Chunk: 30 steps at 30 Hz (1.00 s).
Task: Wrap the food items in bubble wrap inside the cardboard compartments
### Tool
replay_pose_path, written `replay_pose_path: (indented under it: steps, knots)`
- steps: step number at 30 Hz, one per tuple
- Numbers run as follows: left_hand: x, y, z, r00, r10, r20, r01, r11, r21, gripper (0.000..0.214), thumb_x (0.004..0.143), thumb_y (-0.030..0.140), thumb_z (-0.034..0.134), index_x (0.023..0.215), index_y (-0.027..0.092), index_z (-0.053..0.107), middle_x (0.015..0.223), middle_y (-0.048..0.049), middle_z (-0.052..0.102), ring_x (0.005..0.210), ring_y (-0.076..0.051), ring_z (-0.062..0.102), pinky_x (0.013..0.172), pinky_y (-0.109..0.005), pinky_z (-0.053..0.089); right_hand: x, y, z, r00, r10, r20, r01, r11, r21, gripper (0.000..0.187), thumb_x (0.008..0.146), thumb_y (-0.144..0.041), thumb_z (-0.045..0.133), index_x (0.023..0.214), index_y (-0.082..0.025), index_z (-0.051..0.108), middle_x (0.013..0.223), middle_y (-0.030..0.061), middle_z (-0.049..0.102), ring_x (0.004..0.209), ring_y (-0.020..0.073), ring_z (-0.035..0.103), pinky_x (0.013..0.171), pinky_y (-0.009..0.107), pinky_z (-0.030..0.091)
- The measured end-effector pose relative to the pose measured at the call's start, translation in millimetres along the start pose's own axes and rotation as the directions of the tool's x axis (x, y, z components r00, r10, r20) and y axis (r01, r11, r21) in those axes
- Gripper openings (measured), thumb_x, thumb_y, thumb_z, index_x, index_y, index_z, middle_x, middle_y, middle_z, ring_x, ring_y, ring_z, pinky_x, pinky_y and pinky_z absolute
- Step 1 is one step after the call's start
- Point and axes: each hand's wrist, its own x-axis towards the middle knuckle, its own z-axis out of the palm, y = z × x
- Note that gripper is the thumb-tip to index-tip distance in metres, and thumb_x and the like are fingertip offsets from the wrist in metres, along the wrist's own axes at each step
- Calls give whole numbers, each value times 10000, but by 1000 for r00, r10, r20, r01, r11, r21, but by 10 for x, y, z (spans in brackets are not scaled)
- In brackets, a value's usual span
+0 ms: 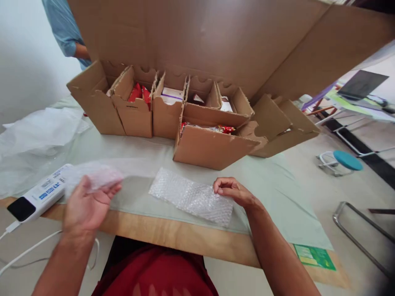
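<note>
My left hand (84,203) is raised over the table's near edge and holds a blurred piece of bubble wrap (92,176) between thumb and fingers. My right hand (233,191) rests with curled fingers on the right end of a flat bubble wrap sheet (191,196) lying on the pale green cloth (138,164). Behind it stands a cardboard box (212,148) holding red packets, next to a row of open cardboard compartments (135,115) with red packets and white boxes.
A white device with a black end and cable (37,196) lies at the left edge. Clear plastic sheets (37,135) are heaped at far left. A person in a blue top (66,28) stands behind. A teal stool (347,160) and metal frames are at the right.
</note>
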Motion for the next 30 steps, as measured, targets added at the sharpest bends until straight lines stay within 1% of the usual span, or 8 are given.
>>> replay_pose_path:
  steps: [4, 7, 9, 11, 14, 17, 23, 30]
  knots:
    - [175, 90, 16, 972, 233, -35, -232, 972, 30, 367, 1042, 515, 376, 1216, 234, 534, 1247, -22, 701, 1206, -208, 667, 984, -391, 565, -157, 28, -123, 999, 11, 30, -5, 981, -193, 230, 786, -442, 727, 803, -214, 748, 768, 41, 696, 713, 187, 610, 688, 317, 469]
    - [81, -226, -6, 973, 229, -21, -220, 953, 210, 425, 945, 446, 557, 1317, 249, 505, 1395, -73, 625, 1312, -257, 602, 1101, -474, 498, -204, 81, -150, 997, -31, -64, 5, 925, -379, 212, 825, -296, 644, 971, -218, 776, 959, 67, 762, 857, 223, 681, 769, 345, 521]
    - [-68, -574, -4, 934, 319, 160, -356, 821, 445, 568, 858, 420, 671, 1385, 285, 504, 1411, -85, 621, 1308, -298, 596, 1124, -543, 470, -223, 127, -133, 987, -105, -119, 33, 870, -492, 299, 839, -223, 596, 1082, -226, 771, 1097, 85, 763, 967, 245, 701, 823, 375, 546]
    - [-215, -933, 20, 782, 257, 568, -610, 504, 611, 495, 849, 413, 693, 1313, 258, 616, 1382, -112, 650, 1325, -331, 576, 1145, -571, 441, -258, 168, -80, 953, -245, -181, 76, 767, -637, 319, 845, -179, 589, 1102, -226, 772, 1204, 113, 732, 1093, 277, 684, 918, 436, 543]
    - [-335, -1326, 93, 416, 176, 892, -909, 60, 412, 353, 887, 282, 605, 1225, 240, 701, 1449, -133, 626, 1422, -371, 488, 1161, -604, 405, -363, 216, 86, 872, -453, -186, 130, 579, -805, 265, 879, -172, 620, 1090, -222, 773, 1262, 144, 694, 1169, 302, 649, 1007, 506, 506]
    - [-331, -1483, 163, 277, 138, 951, -936, -184, 300, 383, 897, 221, 566, 1261, 221, 685, 1467, -153, 614, 1409, -375, 505, 1121, -592, 437, -460, 300, 319, 870, -488, -71, 199, 479, -855, 255, 901, -255, 704, 1151, -236, 749, 1237, 134, 702, 1092, 291, 666, 961, 489, 527]
    - [-276, -1429, 157, 246, 137, 960, -935, -228, 272, 413, 918, 260, 558, 1322, 226, 638, 1444, -156, 631, 1368, -366, 549, 1108, -571, 436, -370, 474, 510, 835, -542, -89, 196, 445, -874, 179, 997, -230, 606, 971, -222, 783, 1050, 107, 763, 933, 250, 673, 831, 398, 535]
    - [-299, -1230, 215, 346, 199, 917, -931, -47, 361, 452, 926, 451, 592, 1318, 229, 632, 1385, -164, 657, 1315, -376, 583, 1093, -561, 449, -293, 196, 355, 934, -356, -21, 206, 586, -784, 186, 976, -200, 619, 929, -219, 798, 1035, 81, 804, 936, 244, 723, 838, 375, 476]
